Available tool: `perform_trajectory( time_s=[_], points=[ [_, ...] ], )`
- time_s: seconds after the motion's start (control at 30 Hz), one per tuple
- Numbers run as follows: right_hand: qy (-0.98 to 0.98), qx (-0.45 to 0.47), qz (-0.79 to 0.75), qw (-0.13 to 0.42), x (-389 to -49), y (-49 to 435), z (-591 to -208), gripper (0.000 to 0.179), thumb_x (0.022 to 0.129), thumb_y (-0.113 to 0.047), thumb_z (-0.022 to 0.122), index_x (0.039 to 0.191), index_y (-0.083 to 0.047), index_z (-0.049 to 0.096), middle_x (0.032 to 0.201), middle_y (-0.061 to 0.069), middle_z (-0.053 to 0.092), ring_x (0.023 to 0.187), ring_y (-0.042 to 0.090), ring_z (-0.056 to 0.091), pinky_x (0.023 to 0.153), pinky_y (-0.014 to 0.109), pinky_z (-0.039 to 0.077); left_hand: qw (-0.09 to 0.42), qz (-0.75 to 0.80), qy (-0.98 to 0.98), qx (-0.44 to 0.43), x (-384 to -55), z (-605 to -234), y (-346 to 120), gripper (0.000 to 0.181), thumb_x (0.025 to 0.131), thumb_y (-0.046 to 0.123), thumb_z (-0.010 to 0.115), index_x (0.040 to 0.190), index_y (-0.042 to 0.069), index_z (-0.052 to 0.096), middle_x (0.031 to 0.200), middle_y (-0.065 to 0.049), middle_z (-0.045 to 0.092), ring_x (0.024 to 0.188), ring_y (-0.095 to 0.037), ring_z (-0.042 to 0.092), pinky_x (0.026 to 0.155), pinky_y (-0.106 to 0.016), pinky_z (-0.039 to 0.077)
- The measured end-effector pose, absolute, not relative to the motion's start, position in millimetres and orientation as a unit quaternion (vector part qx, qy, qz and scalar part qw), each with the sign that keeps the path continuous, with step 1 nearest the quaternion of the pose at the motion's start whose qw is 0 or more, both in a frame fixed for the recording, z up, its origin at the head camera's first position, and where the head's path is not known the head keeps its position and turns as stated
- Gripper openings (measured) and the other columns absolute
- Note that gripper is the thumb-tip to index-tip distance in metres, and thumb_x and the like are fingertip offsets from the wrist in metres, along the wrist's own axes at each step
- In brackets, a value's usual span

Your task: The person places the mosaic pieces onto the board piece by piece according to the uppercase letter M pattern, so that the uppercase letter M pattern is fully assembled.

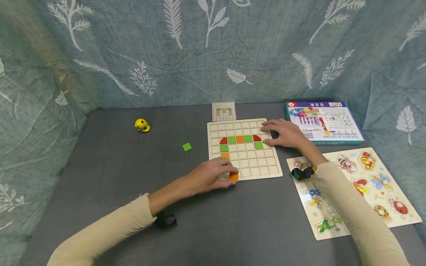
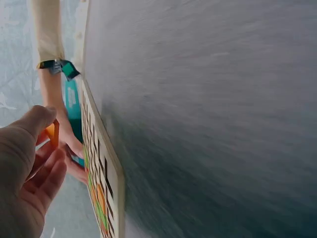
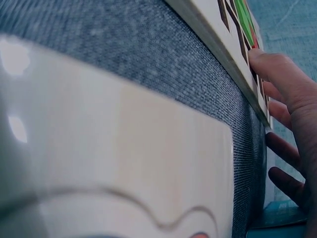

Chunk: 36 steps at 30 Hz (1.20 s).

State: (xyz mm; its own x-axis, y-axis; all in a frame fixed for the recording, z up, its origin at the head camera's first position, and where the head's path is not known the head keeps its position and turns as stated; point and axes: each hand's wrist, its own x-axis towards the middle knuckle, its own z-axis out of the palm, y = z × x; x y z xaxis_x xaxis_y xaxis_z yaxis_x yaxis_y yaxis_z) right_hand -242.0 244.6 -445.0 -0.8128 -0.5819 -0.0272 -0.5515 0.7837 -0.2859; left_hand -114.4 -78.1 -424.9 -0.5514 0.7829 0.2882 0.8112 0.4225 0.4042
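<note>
My left hand (image 1: 213,173) pinches an orange square tile (image 1: 233,177) between thumb and fingers, over the near edge of a wooden grid board (image 1: 247,171). In the left wrist view the orange tile (image 2: 53,133) shows at the fingertips. Red, green and orange tiles form an arch in the board's cells, with a green tile (image 1: 258,145) at its right side and an orange tile (image 1: 225,155) low on its left. My right hand (image 1: 284,133) rests at the board's right edge, fingers extended; the right wrist view shows its thumb (image 3: 270,64) touching the board.
A loose green tile (image 1: 187,147) lies left of the board. Behind the board is a pattern card (image 1: 224,111). A yellow toy figure (image 1: 142,125) stands at the far left. On the right are a flat box (image 1: 324,123) and an insect puzzle board (image 1: 362,184) under my right forearm.
</note>
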Motion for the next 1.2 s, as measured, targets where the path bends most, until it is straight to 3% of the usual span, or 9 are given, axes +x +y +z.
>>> perform_trajectory(
  time_s=[0.23, 0.6, 0.83, 1.2],
  points=[
    [0.945, -0.295, -0.131, 0.058, -241, 244, -445, 0.053, 0.087, -0.045, 0.067, 0.132, -0.017, 0.060, 0.145, 0.007, 0.050, 0.129, 0.036, 0.047, 0.097, 0.053, 0.044, -0.016, -0.248, -0.843, -0.478, -137, -423, -38, 0.023, 0.089, 0.023, 0.070, 0.109, 0.011, 0.071, 0.101, 0.001, 0.065, 0.089, -0.009, 0.061, 0.081, -0.021, 0.052],
    [0.945, -0.293, -0.132, 0.057, -243, 244, -445, 0.052, 0.086, -0.044, 0.068, 0.132, -0.019, 0.061, 0.145, 0.006, 0.051, 0.130, 0.035, 0.047, 0.098, 0.053, 0.044, -0.048, -0.197, -0.859, -0.469, -172, -419, 12, 0.026, 0.093, 0.023, 0.063, 0.115, 0.010, 0.069, 0.106, -0.004, 0.065, 0.087, -0.012, 0.058, 0.078, -0.023, 0.051],
    [0.943, -0.305, -0.125, 0.050, -244, 245, -445, 0.051, 0.087, -0.042, 0.068, 0.131, -0.017, 0.061, 0.144, 0.007, 0.051, 0.128, 0.035, 0.049, 0.097, 0.053, 0.044, -0.064, -0.197, -0.877, -0.434, -183, -421, 26, 0.026, 0.092, 0.024, 0.063, 0.114, 0.012, 0.068, 0.100, 0.000, 0.062, 0.079, -0.009, 0.054, 0.069, -0.022, 0.045],
    [0.941, -0.310, -0.121, 0.057, -244, 246, -446, 0.052, 0.089, -0.043, 0.067, 0.133, -0.016, 0.059, 0.146, 0.008, 0.050, 0.127, 0.035, 0.048, 0.096, 0.054, 0.044, -0.058, -0.185, -0.892, -0.408, -188, -428, 31, 0.026, 0.092, 0.022, 0.065, 0.115, 0.011, 0.066, 0.103, 0.000, 0.065, 0.086, -0.010, 0.058, 0.075, -0.023, 0.050]
  ],
)
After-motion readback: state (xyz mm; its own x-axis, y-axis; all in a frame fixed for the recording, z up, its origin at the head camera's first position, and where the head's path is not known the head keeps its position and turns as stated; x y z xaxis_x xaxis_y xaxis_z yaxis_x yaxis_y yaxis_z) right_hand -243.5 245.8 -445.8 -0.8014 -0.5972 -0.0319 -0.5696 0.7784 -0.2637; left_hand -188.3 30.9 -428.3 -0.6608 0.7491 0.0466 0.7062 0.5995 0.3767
